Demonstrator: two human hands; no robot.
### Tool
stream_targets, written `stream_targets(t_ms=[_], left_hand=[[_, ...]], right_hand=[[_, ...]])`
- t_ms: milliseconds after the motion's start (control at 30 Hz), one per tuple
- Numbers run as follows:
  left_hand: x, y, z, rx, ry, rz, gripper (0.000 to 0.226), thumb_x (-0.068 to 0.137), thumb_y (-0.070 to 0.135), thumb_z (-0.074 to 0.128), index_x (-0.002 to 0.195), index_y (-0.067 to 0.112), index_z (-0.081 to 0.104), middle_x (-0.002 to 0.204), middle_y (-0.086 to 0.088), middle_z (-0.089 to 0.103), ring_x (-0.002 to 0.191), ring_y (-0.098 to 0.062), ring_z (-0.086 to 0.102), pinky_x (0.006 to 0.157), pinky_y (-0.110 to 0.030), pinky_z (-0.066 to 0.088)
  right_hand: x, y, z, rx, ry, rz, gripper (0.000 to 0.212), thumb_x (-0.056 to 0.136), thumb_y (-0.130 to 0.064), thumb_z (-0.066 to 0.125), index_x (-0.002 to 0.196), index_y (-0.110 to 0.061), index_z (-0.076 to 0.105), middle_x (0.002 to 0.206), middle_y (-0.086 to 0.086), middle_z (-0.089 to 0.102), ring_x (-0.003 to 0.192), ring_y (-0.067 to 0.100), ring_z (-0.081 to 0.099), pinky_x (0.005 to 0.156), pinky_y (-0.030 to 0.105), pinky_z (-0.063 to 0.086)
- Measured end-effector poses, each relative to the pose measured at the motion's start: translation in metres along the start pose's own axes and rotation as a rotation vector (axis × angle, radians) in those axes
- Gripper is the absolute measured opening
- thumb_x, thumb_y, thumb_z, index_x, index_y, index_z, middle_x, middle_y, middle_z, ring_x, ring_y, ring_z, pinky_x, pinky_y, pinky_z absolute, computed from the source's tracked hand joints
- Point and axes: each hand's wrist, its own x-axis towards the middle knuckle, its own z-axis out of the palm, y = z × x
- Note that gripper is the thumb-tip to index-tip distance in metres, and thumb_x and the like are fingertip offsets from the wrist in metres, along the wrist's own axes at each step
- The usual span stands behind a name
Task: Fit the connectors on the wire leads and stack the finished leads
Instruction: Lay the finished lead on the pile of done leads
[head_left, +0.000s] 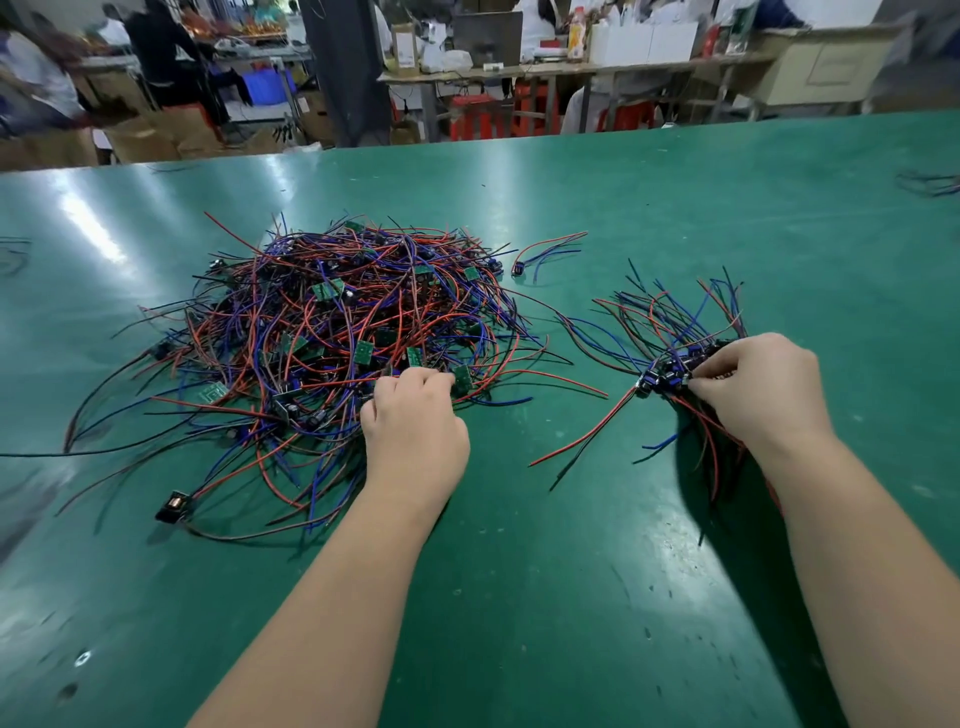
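The right hand (756, 387) pinches the small bundle of leads (675, 340) at its clump of dark connectors (665, 375). Wires fan out beyond the fingers and trail back under the wrist. The left hand (415, 423) curls its fingers into the near edge of the big tangled pile (322, 322) on the green table (519, 597). Whether it grasps anything, I cannot tell.

tangled leads pile (332, 332) left, bundle (675, 358) rt
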Motion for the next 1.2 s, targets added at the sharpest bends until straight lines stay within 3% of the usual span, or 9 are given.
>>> stream_targets(t_ms=[167, 367, 500, 633, 767, 867, 1033, 1133, 1200], left_hand=[[0.004, -0.003, 0.0, -0.07, -0.027, 0.007, 0.037, 0.093, 0.013, 0.05, 0.129, 0.021, 0.056, 0.124, -0.005, 0.058, 0.114, -0.026, 0.049, 0.095, -0.038, 0.038], [0.003, -0.003, -0.004, -0.237, 0.03, 0.033, 0.044, 0.087, 0.015, 0.068, 0.128, 0.005, 0.056, 0.131, -0.006, 0.045, 0.115, -0.019, 0.049, 0.092, -0.02, 0.031], [0.003, -0.003, -0.003, -0.226, 0.031, 0.039, 0.045, 0.087, 0.019, 0.068, 0.128, 0.003, 0.058, 0.13, -0.004, 0.046, 0.115, -0.017, 0.049, 0.097, -0.023, 0.033], [0.003, -0.003, -0.002, -0.219, 0.036, 0.032, 0.039, 0.089, 0.02, 0.066, 0.123, 0.002, 0.06, 0.129, -0.005, 0.047, 0.112, -0.017, 0.05, 0.096, -0.022, 0.033], [0.003, -0.004, -0.002, -0.215, 0.032, 0.004, 0.035, 0.088, 0.023, 0.067, 0.118, 0.005, 0.063, 0.126, -0.005, 0.047, 0.115, -0.022, 0.048, 0.097, -0.031, 0.038], [0.002, -0.005, -0.004, -0.27, 0.034, -0.004, 0.038, 0.088, 0.022, 0.068, 0.122, 0.009, 0.059, 0.122, -0.005, 0.047, 0.106, -0.021, 0.051, 0.088, -0.025, 0.035], [0.004, 0.0, -0.007, -0.34, 0.045, 0.022, 0.038, 0.086, 0.015, 0.069, 0.122, 0.008, 0.06, 0.117, -0.006, 0.051, 0.096, -0.022, 0.057, 0.09, -0.028, 0.041], [0.005, -0.002, -0.006, -0.3, 0.037, 0.027, 0.034, 0.086, 0.016, 0.07, 0.117, 0.005, 0.064, 0.119, -0.008, 0.053, 0.103, -0.021, 0.056, 0.094, -0.026, 0.037], [0.006, -0.004, -0.005, -0.257, 0.029, 0.037, 0.03, 0.086, 0.019, 0.07, 0.112, 0.004, 0.068, 0.119, -0.007, 0.054, 0.108, -0.019, 0.053, 0.094, -0.025, 0.036]], right_hand=[[0.001, -0.002, -0.005, 0.007, 0.035, 0.006, 0.016, 0.073, 0.001, 0.063, 0.074, -0.009, 0.076, 0.078, 0.01, 0.071, 0.073, 0.022, 0.054, 0.07, 0.022, 0.038], [0.001, -0.001, -0.002, 0.018, -0.084, 0.041, 0.021, 0.08, -0.001, 0.063, 0.092, -0.013, 0.077, 0.094, 0.009, 0.073, 0.088, 0.025, 0.059, 0.075, 0.02, 0.037], [0.001, 0.0, -0.003, 0.044, -0.08, 0.068, 0.021, 0.079, -0.003, 0.069, 0.099, -0.01, 0.074, 0.093, 0.011, 0.071, 0.095, 0.027, 0.062, 0.077, 0.02, 0.037], [0.001, 0.0, -0.004, 0.058, -0.074, 0.072, 0.015, 0.077, -0.006, 0.073, 0.091, -0.01, 0.072, 0.082, 0.008, 0.068, 0.085, 0.023, 0.059, 0.076, 0.021, 0.038], [0.0, 0.0, -0.005, 0.069, -0.049, 0.067, 0.007, 0.077, -0.007, 0.074, 0.082, -0.011, 0.074, 0.073, 0.004, 0.064, 0.078, 0.021, 0.057, 0.074, 0.022, 0.038], [-0.002, -0.003, -0.006, 0.112, 0.004, 0.047, 0.004, 0.078, -0.008, 0.073, 0.08, -0.011, 0.074, 0.073, 0.005, 0.065, 0.075, 0.02, 0.056, 0.072, 0.022, 0.037], [-0.001, -0.002, -0.003, 0.047, -0.065, 0.041, 0.017, 0.083, -0.005, 0.065, 0.093, -0.013, 0.077, 0.086, 0.01, 0.071, 0.072, 0.02, 0.053, 0.072, 0.022, 0.037], [-0.003, -0.006, -0.005, 0.078, 0.014, 0.006, 0.025, 0.084, -0.004, 0.056, 0.094, -0.015, 0.077, 0.076, 0.006, 0.066, 0.054, 0.007, 0.046, 0.061, 0.019, 0.035], [-0.006, -0.012, -0.008, 0.143, 0.093, -0.054, 0.024, 0.083, -0.005, 0.057, 0.092, -0.014, 0.077, 0.075, 0.004, 0.066, 0.056, 0.006, 0.05, 0.056, 0.015, 0.035]])
